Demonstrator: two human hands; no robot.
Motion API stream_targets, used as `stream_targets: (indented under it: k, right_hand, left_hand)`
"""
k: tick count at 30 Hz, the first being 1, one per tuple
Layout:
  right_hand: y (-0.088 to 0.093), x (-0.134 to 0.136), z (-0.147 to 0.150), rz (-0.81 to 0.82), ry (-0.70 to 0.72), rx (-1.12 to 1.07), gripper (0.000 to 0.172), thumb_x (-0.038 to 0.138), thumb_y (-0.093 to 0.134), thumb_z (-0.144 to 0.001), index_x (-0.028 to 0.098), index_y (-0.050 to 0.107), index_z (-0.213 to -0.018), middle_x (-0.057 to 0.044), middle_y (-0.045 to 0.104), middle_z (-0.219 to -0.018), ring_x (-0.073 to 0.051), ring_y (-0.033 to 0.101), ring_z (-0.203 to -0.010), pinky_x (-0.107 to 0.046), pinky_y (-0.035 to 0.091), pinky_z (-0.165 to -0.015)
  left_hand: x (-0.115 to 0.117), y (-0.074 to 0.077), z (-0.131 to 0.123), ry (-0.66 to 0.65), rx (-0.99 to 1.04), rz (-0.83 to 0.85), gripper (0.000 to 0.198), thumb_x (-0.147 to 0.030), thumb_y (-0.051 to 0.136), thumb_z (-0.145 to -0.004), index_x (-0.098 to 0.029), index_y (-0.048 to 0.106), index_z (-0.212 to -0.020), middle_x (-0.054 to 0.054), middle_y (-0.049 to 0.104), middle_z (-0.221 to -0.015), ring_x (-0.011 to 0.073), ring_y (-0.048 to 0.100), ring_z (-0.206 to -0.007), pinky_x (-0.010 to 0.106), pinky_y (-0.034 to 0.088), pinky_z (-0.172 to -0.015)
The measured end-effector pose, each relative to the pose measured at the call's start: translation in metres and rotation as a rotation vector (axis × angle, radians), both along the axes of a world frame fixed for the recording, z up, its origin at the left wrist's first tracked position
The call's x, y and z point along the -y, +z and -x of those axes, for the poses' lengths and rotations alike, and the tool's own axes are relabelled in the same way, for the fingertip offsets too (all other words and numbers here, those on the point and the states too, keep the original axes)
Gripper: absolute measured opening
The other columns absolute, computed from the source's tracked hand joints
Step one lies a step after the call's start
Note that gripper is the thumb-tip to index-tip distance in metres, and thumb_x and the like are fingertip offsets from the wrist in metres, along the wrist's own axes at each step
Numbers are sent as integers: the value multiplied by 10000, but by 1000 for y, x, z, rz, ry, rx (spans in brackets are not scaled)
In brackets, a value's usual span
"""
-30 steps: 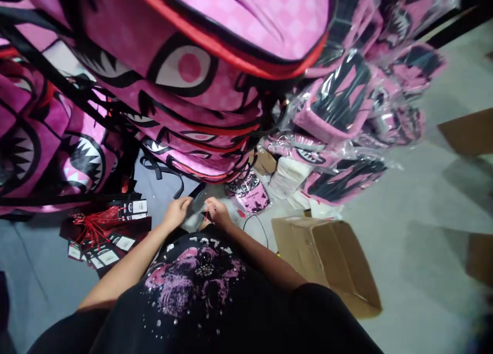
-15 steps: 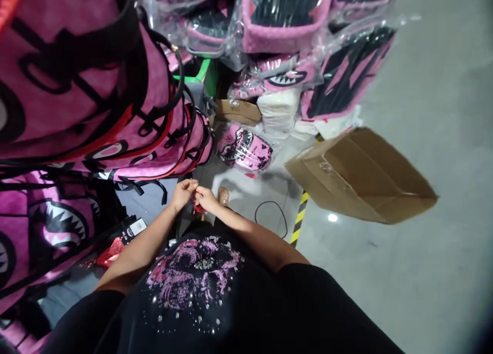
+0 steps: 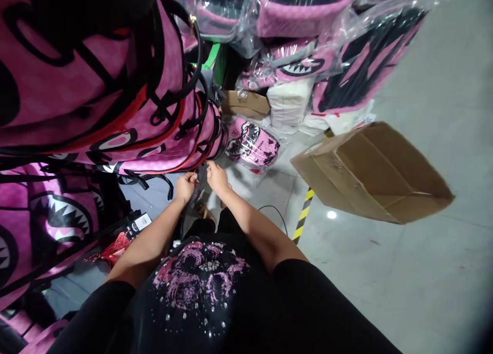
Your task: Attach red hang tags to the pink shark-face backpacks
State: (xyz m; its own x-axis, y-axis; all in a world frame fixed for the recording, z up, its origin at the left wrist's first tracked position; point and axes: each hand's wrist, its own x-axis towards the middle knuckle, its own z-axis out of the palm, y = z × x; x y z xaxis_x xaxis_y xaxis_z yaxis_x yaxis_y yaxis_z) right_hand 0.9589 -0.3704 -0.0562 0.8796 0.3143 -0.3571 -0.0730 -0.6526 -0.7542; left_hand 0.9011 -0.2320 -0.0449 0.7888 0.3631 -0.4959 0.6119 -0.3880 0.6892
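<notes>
My left hand is closed in a pinch just below the lower edge of a stack of pink and black backpacks. A thin red strand shows at its fingertips. To its right, my right hand is raised with fingers bent together near the end of the bag stack; what they grip, if anything, is too small to make out. The two hands are a little apart. Black straps dangle from the bags left of my left hand.
An open cardboard box stands on the floor at right, beside black-and-yellow tape. A plastic-wrapped pink bag lies ahead. Further wrapped bags are piled behind. Red shiny packets and a tag lie at left.
My hands were together and have separated, the right one moving up toward the bags. A red thing hanging below them is no longer visible there. The view has shifted slightly.
</notes>
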Motion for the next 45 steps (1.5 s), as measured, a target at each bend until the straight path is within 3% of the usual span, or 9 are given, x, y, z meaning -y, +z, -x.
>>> stream_targets:
  k: [5, 10, 16, 22, 29, 33, 36, 40, 45]
  right_hand:
    - [-8, -1, 5, -17, 22, 18, 367, 164, 401, -924, 207, 616, -1217, -87, 649, -1095, -221, 602, -981, -335, 435, -931]
    - [-18, -3, -1, -118, -87, 3, 355, 171, 406, -919, 189, 633, -1190, -91, 631, -1178, -194, 586, -1055, -305, 429, -970]
    - [-36, -11, -14, -268, -243, -116, 202, 249, 459, -892, 193, 652, -870, 13, 660, -755, -138, 638, -748, -237, 493, -736]
    - [-14, 3, -9, -364, -484, -65, 193, 273, 322, -939, 198, 497, -914, -33, 675, -927, -98, 629, -652, -233, 485, -692]
    - [-8, -11, -9, -485, -446, -106, 147, 317, 322, -951, 215, 417, -904, -13, 647, -874, -101, 672, -639, -186, 416, -507]
    - [-10, -8, -1, -430, -371, -80, 202, 340, 242, -979, 215, 397, -947, -58, 655, -975, -113, 681, -663, -199, 401, -476]
    - [-7, 0, 8, -363, -225, 9, 225, 348, 259, -991, 211, 437, -991, -49, 671, -924, -140, 680, -784, -247, 480, -642]
    - [-8, 4, 9, -263, 151, 101, 114, 312, 505, -918, 212, 560, -917, -53, 700, -986, -171, 651, -942, -276, 472, -836]
    - [-17, 3, -10, -1, 481, 169, 167, 282, 504, -948, 187, 634, -904, -76, 697, -907, -173, 631, -830, -237, 424, -707]
  left_hand:
    - [-7, -7, -14, -60, -30, -60, 261, -335, 557, -845, -150, 727, -912, 44, 688, -682, 138, 570, -521, 264, 449, -613]
    - [-8, -17, -29, -107, -40, -119, 164, -237, 589, -808, -167, 734, -836, 75, 690, -716, 216, 628, -723, 328, 467, -778]
    - [-4, -35, -43, -130, -69, 29, 247, -329, 592, -839, -164, 700, -691, 76, 688, -728, 220, 636, -757, 336, 480, -831]
    - [-5, -33, -28, -107, -87, 346, 291, -409, 689, -786, -120, 707, -817, 71, 698, -757, 156, 626, -715, 305, 498, -788]
    - [-18, -20, 6, -34, 37, 503, 594, -375, 823, -616, -130, 611, -1114, 15, 653, -781, 148, 628, -710, 293, 519, -700]
    - [-12, -25, 20, 87, 187, 348, 395, -250, 714, -730, -158, 564, -1084, 0, 623, -828, 119, 600, -742, 255, 498, -723]
    - [-1, -27, 25, 115, 290, 199, 157, -240, 586, -844, -170, 580, -984, 10, 624, -856, 118, 589, -768, 248, 482, -744]
    - [6, -25, 26, -31, 391, 44, 135, -233, 524, -896, -172, 644, -904, 35, 639, -890, 147, 593, -848, 287, 470, -824]
    - [7, -24, 29, -199, 454, -159, 193, -281, 533, -917, -193, 702, -883, 58, 626, -960, 172, 548, -902, 326, 424, -843]
